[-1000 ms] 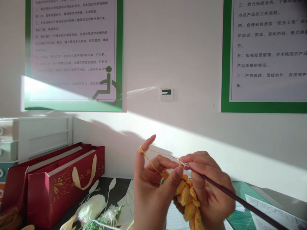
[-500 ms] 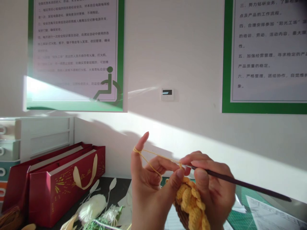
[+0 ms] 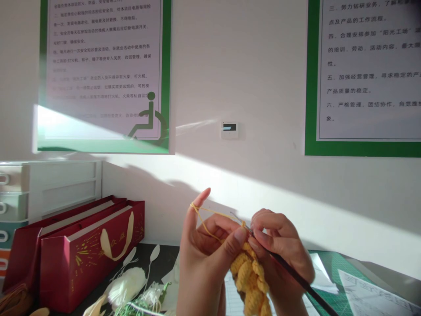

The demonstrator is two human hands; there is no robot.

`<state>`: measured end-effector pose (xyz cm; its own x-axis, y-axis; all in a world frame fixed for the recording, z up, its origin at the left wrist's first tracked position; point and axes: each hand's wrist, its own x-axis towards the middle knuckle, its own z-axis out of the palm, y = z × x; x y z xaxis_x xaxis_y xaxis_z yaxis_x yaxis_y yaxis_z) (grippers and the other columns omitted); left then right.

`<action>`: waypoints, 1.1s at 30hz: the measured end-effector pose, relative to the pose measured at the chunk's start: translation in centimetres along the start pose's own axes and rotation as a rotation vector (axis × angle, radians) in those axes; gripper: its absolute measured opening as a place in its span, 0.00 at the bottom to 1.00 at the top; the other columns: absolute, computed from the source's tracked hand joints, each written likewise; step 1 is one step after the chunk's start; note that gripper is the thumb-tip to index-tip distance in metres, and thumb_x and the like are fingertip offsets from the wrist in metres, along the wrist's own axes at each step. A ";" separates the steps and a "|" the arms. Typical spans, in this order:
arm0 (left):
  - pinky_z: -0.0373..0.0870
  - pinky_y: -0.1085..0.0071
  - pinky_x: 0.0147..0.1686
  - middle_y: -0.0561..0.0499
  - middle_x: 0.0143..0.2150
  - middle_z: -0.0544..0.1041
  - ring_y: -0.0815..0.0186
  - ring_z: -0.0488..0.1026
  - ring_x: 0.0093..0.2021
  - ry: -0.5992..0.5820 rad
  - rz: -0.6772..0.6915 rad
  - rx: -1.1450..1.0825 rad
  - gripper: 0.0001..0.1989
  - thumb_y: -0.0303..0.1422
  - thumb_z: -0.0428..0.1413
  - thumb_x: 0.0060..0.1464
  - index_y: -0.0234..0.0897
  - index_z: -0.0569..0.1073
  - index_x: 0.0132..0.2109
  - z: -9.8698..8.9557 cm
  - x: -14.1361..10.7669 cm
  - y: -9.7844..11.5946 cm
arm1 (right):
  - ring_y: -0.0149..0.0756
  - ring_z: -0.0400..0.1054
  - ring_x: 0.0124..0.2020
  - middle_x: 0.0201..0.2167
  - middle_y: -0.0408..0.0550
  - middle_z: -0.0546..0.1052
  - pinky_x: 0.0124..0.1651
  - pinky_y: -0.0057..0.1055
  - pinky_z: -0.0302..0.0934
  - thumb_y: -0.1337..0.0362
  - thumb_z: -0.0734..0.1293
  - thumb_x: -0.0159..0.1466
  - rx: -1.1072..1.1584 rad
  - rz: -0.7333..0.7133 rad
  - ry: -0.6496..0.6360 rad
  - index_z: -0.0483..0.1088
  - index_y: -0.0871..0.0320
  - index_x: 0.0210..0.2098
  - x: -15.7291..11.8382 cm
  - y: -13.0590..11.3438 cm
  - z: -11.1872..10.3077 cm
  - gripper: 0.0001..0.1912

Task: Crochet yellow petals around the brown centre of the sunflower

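Observation:
My left hand (image 3: 207, 250) pinches the top edge of a yellow crochet piece (image 3: 248, 276) between thumb and fingers. Its index finger points up, with yellow yarn (image 3: 210, 210) looped round it and stretched across to the work. In my right hand (image 3: 279, 245) is a crochet hook (image 3: 299, 281) with a dark handle, gripped near its metal end. The hook's thin tip pokes up to the left past the top stitch, close to the taut yarn. The crochet piece hangs below both hands, its bumpy stitches showing; its lower end runs out of view.
Red paper bags (image 3: 88, 245) stand at the left beside a drawer unit (image 3: 66, 188). White yarn (image 3: 126, 285) and green yarn scraps (image 3: 141, 307) lie on the dark tabletop. To the right are a green cutting mat (image 3: 338, 267) and printed paper (image 3: 371, 289). Posters hang on the wall behind.
The hook's handle has swung downward to a steeper slant, and its tip now sticks out past the stitch. My left index finger has tipped right and lower. The crochet piece has shifted slightly left.

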<state>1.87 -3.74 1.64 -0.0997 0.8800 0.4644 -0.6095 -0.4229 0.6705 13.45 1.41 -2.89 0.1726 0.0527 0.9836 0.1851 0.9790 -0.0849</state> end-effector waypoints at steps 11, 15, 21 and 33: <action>0.73 0.73 0.29 0.54 0.28 0.79 0.65 0.74 0.28 -0.043 0.139 0.123 0.45 0.25 0.70 0.51 0.47 0.61 0.71 -0.7 0.6 -0.1 | 0.35 0.72 0.30 0.28 0.44 0.75 0.31 0.34 0.69 0.72 0.67 0.68 0.105 0.073 0.004 0.74 0.55 0.42 1.6 -0.9 -1.0 0.07; 0.70 0.75 0.26 0.55 0.27 0.78 0.68 0.72 0.26 -0.076 0.106 0.128 0.43 0.24 0.71 0.49 0.46 0.64 0.69 -1.0 0.7 0.0 | 0.31 0.69 0.25 0.27 0.42 0.74 0.27 0.30 0.64 0.68 0.65 0.71 0.203 0.170 0.046 0.73 0.55 0.41 1.9 -1.2 -1.2 0.05; 0.70 0.75 0.28 0.54 0.28 0.78 0.68 0.73 0.27 -0.112 0.060 0.094 0.40 0.24 0.71 0.49 0.44 0.68 0.66 -1.2 0.9 0.0 | 0.28 0.62 0.22 0.24 0.39 0.70 0.23 0.26 0.57 0.59 0.67 0.71 0.441 0.499 0.112 0.69 0.54 0.31 2.5 -0.9 -0.8 0.11; 0.77 0.72 0.37 0.51 0.32 0.82 0.65 0.80 0.32 -0.104 0.035 -0.016 0.35 0.23 0.70 0.51 0.41 0.68 0.64 -1.2 1.3 -0.3 | 0.28 0.62 0.26 0.24 0.38 0.68 0.31 0.27 0.61 0.54 0.73 0.64 0.702 0.828 0.079 0.62 0.53 0.29 1.4 -1.4 1.4 0.19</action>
<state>0.98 -2.21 1.30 -0.0395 0.8371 0.5456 -0.6193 -0.4490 0.6441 12.02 0.35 -1.20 0.0560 0.7594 0.6482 -0.6069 0.5414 -0.5818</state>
